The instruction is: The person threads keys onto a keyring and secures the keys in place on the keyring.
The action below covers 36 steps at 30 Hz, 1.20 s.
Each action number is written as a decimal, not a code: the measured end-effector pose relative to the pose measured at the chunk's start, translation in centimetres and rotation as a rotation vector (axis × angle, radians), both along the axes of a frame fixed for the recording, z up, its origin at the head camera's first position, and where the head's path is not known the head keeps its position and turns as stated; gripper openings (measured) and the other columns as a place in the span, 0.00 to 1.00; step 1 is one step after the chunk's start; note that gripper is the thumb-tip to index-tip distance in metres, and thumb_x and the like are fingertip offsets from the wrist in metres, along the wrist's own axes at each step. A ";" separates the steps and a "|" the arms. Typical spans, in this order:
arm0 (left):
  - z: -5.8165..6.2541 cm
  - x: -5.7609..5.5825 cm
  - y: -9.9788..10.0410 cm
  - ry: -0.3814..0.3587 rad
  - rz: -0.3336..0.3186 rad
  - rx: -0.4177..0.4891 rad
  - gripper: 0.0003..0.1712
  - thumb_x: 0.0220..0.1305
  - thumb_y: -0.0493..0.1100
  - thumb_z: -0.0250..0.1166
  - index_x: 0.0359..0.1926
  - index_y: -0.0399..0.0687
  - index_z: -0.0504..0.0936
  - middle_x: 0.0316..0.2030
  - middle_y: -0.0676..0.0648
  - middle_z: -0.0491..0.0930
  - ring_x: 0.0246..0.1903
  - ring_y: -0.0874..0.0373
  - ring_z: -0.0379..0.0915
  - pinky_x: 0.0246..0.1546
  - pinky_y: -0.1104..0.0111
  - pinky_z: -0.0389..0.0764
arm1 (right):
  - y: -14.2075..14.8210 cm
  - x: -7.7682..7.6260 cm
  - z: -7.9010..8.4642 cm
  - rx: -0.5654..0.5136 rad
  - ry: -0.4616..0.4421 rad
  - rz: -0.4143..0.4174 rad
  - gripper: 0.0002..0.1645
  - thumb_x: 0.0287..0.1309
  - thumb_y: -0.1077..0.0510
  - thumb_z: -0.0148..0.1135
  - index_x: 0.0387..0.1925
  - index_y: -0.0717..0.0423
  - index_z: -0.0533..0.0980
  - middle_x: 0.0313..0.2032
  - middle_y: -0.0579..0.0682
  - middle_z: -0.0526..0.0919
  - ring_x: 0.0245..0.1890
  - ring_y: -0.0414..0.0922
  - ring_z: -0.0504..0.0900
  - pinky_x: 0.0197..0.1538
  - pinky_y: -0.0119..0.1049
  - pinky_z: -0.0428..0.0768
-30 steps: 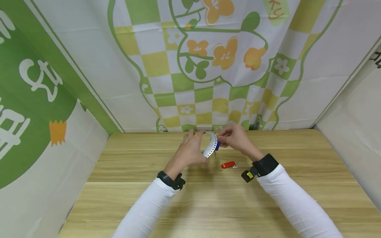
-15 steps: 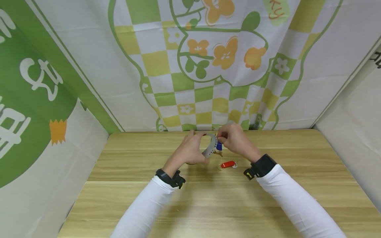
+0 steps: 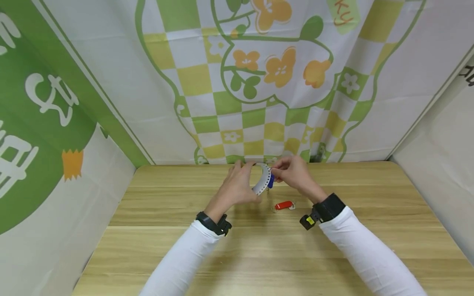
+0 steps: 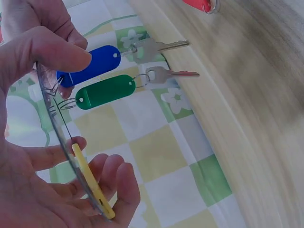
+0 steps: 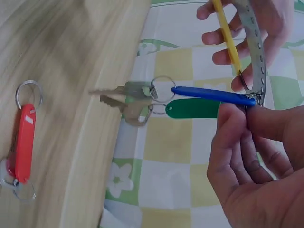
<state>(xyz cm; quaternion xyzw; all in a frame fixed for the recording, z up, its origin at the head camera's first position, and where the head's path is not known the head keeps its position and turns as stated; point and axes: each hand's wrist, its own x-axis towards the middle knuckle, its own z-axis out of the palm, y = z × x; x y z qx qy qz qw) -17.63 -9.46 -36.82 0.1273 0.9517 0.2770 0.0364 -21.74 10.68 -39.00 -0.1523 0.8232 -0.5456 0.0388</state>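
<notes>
My left hand [image 3: 237, 186] holds a curved metal band [image 3: 263, 179] with a row of small holes, thumb at one end and fingers at the other. A yellow strip [image 4: 92, 183] lies along the band beside those fingers. At the band's edge, my right hand [image 3: 295, 172] pinches the ring end of a blue key tag [image 5: 209, 94]. A green key tag [image 4: 107, 92] hangs beside the blue one, its small rings also at the band. Each tag has a silver key [image 4: 162, 74] on its far end. My right fingertips partly hide the ring joint.
A red key tag [image 3: 284, 205] with metal rings lies on the wooden table [image 3: 259, 255], in front of the hands. Behind the table's back edge hangs a checked green and yellow curtain [image 3: 237, 123].
Both hands stay at about the same place. The right hand and the band tilt slightly, and the blue tag with its key shifts a little left compared with half a second ago.
</notes>
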 end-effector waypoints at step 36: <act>-0.1 -0.1 -0.1 -0.010 -0.018 -0.021 0.65 0.34 0.44 0.86 0.75 0.43 0.62 0.67 0.30 0.61 0.63 0.33 0.63 0.57 0.45 0.75 | -0.3 0.1 -0.4 0.070 0.187 -0.009 0.05 0.59 0.71 0.68 0.28 0.66 0.84 0.24 0.54 0.85 0.22 0.46 0.83 0.25 0.32 0.81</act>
